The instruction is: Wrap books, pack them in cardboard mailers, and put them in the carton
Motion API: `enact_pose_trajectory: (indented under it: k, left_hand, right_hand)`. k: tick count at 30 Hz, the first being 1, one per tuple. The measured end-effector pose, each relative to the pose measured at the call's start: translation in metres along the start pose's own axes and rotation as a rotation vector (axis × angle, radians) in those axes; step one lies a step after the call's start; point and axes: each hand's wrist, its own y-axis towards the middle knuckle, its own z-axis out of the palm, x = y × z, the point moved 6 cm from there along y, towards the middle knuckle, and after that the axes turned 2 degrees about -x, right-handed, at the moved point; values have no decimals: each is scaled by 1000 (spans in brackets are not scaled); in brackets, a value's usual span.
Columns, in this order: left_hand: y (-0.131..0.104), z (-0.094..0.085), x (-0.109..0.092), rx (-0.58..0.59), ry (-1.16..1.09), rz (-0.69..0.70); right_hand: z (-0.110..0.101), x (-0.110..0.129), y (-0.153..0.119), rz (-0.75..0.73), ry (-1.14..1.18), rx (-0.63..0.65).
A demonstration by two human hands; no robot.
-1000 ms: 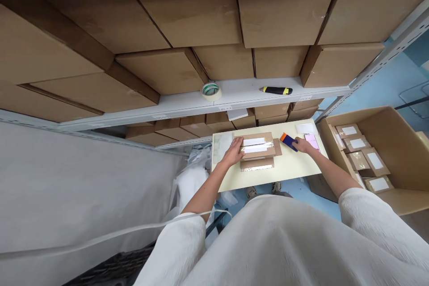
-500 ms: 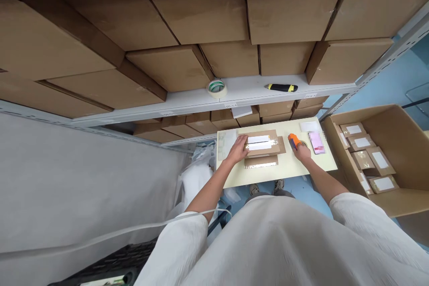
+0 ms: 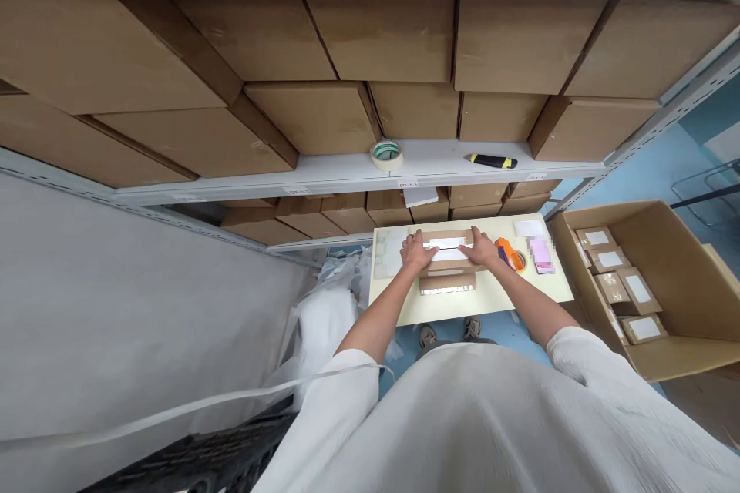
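Note:
A small cardboard box (image 3: 448,235) with white labels on its top lies on the cream table (image 3: 422,312). My left hand (image 3: 416,252) grips its left end, the thumb lying across the top. At the right end my right hand (image 3: 481,248) holds it in the same way, so the two thumbs point toward each other. A cardboard flap (image 3: 448,284) with shiny tape along its edge sticks out at the near side. Just right of my right hand, an orange tape dispenser (image 3: 507,253) rests on the table.
A pink item (image 3: 542,254) and white paper (image 3: 530,228) lie at the table's right. Beyond stands a large carton (image 3: 687,246) of small labelled boxes. On the shelf (image 3: 431,158) ahead are a tape roll (image 3: 387,155), a utility knife (image 3: 491,161) and several boxes.
My right hand has let go of the orange tape dispenser and moved left onto the box's right end. My left hand stays at the left end, its thumb now over the top.

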Motion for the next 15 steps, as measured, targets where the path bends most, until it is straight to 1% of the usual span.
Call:
enact_pose_trajectory:
  k: [3, 6, 8, 11, 13, 15]
  left_hand:
    - [-5, -1, 5, -1, -31, 18]
    - [-14, -8, 8, -38, -93, 48]
    - [-21, -17, 5, -86, -135, 79]
    - [-30, -37, -6, -196, -192, 119]
    - [-34, -49, -12, -264, -229, 114]
    - [-38, -57, -16, -304, -253, 96]
  right_hand:
    - [-2, -4, -6, 5, -5, -8]
    - [-10, -7, -17, -13, -5, -28]
    - [-20, -5, -26, -37, 0, -75]
    - [-38, 5, -40, -86, 33, -190]
    - [-47, 11, -49, -120, 64, -266]
    - [-52, 14, -55, -144, 89, -322]
